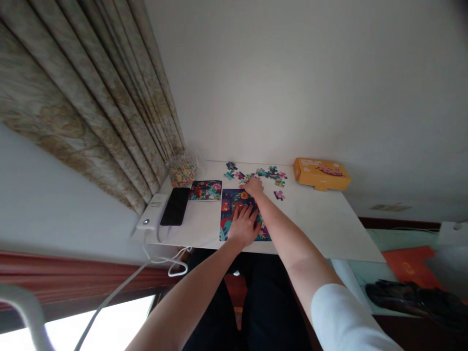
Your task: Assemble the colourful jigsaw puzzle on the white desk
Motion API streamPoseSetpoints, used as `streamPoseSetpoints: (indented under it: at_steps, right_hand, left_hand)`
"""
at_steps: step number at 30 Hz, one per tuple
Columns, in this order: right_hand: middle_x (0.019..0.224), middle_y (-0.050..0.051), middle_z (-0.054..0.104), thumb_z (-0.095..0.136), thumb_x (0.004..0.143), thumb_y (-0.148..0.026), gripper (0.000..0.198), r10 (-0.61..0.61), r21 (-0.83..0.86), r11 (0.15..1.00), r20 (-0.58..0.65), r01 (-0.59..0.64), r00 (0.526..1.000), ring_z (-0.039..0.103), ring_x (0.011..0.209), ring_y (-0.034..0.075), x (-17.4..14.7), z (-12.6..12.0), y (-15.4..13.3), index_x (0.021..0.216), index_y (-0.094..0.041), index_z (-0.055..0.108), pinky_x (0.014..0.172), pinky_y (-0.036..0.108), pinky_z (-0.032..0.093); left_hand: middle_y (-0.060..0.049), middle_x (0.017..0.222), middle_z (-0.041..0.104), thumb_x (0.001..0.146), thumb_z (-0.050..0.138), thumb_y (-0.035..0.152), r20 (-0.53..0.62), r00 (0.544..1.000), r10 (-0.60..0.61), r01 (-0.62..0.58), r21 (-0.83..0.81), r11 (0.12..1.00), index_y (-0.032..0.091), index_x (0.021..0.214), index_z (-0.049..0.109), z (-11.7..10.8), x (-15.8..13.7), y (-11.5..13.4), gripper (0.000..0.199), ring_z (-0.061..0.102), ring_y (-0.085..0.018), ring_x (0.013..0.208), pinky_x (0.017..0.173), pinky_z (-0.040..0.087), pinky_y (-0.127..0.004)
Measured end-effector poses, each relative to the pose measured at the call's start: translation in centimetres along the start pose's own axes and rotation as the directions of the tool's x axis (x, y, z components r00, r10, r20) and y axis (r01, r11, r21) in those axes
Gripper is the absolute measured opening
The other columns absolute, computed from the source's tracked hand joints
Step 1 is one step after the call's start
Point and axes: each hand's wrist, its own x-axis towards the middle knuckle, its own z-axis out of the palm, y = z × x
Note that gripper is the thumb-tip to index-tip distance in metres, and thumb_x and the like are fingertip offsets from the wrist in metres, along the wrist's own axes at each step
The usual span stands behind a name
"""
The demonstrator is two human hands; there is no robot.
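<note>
A colourful jigsaw puzzle (225, 197) on a dark blue ground lies near the front edge of the white table. Spread flat across its middle is my left hand (244, 225), fingers apart and holding nothing. My right hand (253, 187) reaches to the puzzle's far edge, its fingers curled down among loose jigsaw pieces (272, 171); its fingertips are too small to show what they grip. One pink and purple piece (279, 195) lies apart, right of that hand. Left of the puzzle rests a small picture card (205, 190) with similar artwork.
A black phone (175, 206) and a white power strip (152, 210) with cables sit at the table's left. Behind them stands a clear bag (183, 169) of small colourful bits. A yellow box (321, 174) is at the back right, against the wall.
</note>
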Motion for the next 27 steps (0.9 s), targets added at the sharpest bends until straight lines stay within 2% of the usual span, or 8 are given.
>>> streamPoseSetpoints:
  at_steps: [2, 4, 8, 12, 15, 19, 23, 27]
  right_hand:
    - [0.129, 0.016, 0.063, 0.081, 0.078, -0.041, 0.046, -0.074, 0.03, 0.997, 0.014, 0.074, 0.997, 0.062, 0.12, 0.03, 0.4, 0.1, 0.1, 0.115, -0.019, 0.064, 0.097, 0.039, 0.051]
    - [0.124, 0.014, 0.067, 0.081, 0.077, -0.033, 0.051, -0.104, 0.061, 0.993, 0.016, 0.103, 0.994, 0.064, 0.118, 0.029, 0.5, 0.1, 0.1, 0.121, -0.019, 0.059, 0.096, 0.037, 0.051]
    - [0.124, 0.019, 0.068, 0.08, 0.075, -0.027, 0.068, -0.014, 0.064, 0.998, 0.008, 0.014, 1.0, 0.064, 0.119, 0.034, 0.5, 0.1, -0.3, 0.135, -0.017, 0.049, 0.097, 0.043, 0.051]
    - [0.135, 0.023, 0.061, 0.073, 0.081, -0.024, 0.057, 0.063, 0.037, 0.997, -0.046, -0.061, 0.997, 0.058, 0.127, 0.04, 0.8, -0.3, 0.1, 0.134, -0.02, 0.053, 0.1, 0.055, 0.048]
    - [0.138, 0.023, 0.059, 0.07, 0.083, -0.023, 0.05, 0.037, 0.025, 0.999, -0.041, -0.035, 0.998, 0.055, 0.13, 0.041, 1.4, -1.0, 1.3, 0.131, -0.02, 0.057, 0.099, 0.056, 0.049]
    - [0.127, 0.023, 0.066, 0.064, 0.085, -0.015, 0.045, -0.027, 0.004, 1.0, 0.002, 0.027, 1.0, 0.058, 0.126, 0.04, 2.6, -2.2, 3.1, 0.13, -0.017, 0.062, 0.1, 0.055, 0.048]
    - [0.118, 0.023, 0.07, 0.073, 0.077, -0.011, 0.047, -0.04, 0.005, 0.999, 0.021, 0.04, 0.999, 0.064, 0.12, 0.039, 3.7, -3.2, 4.6, 0.124, -0.015, 0.066, 0.101, 0.052, 0.048]
    - [0.102, 0.012, 0.075, 0.082, 0.064, -0.012, 0.048, -0.055, 0.041, 0.998, 0.054, 0.053, 0.997, 0.069, 0.107, 0.034, 4.1, -3.9, 5.6, 0.11, -0.017, 0.069, 0.093, 0.046, 0.053]
  left_hand:
    - [-0.014, 0.153, 0.054, 0.098, 0.055, 0.035, -0.003, 1.0, 0.001, -0.001, 0.002, 1.0, 0.018, 0.143, 0.057, 0.1, -0.1, 0.0, 0.048, 0.045, -0.031, 0.146, 0.127, 0.025, -0.055]
    - [-0.014, 0.152, 0.055, 0.097, 0.056, 0.034, -0.003, 1.0, 0.0, 0.0, 0.003, 1.0, 0.018, 0.142, 0.058, 0.1, -0.1, 0.0, 0.048, 0.045, -0.031, 0.145, 0.127, 0.026, -0.056]
    - [-0.014, 0.152, 0.055, 0.097, 0.057, 0.034, -0.008, 1.0, 0.0, 0.0, 0.003, 1.0, 0.018, 0.142, 0.058, 0.0, -0.1, 0.0, 0.048, 0.046, -0.031, 0.145, 0.127, 0.027, -0.055]
    - [-0.013, 0.151, 0.056, 0.097, 0.056, 0.034, -0.015, 1.0, 0.001, -0.001, 0.004, 1.0, 0.019, 0.14, 0.06, 0.2, -0.1, 0.0, 0.046, 0.048, -0.03, 0.144, 0.126, 0.028, -0.054]
    - [-0.013, 0.15, 0.057, 0.097, 0.055, 0.034, -0.028, 1.0, 0.002, -0.001, 0.002, 1.0, 0.019, 0.139, 0.062, 0.3, -0.1, -0.1, 0.045, 0.047, -0.03, 0.144, 0.126, 0.029, -0.054]
    - [-0.013, 0.151, 0.057, 0.098, 0.055, 0.034, -0.041, 0.999, 0.0, 0.0, -0.005, 1.0, 0.019, 0.139, 0.062, 0.4, -0.2, -0.1, 0.044, 0.048, -0.029, 0.144, 0.126, 0.03, -0.054]
    - [-0.012, 0.15, 0.058, 0.097, 0.057, 0.033, -0.045, 0.999, -0.002, 0.002, -0.011, 1.0, 0.019, 0.138, 0.063, 0.3, -0.1, -0.1, 0.044, 0.048, -0.029, 0.143, 0.126, 0.03, -0.053]
    - [-0.011, 0.15, 0.058, 0.098, 0.056, 0.035, -0.045, 0.999, -0.012, 0.011, -0.011, 1.0, 0.02, 0.139, 0.063, 0.3, -0.1, -0.1, 0.044, 0.048, -0.028, 0.144, 0.126, 0.03, -0.052]
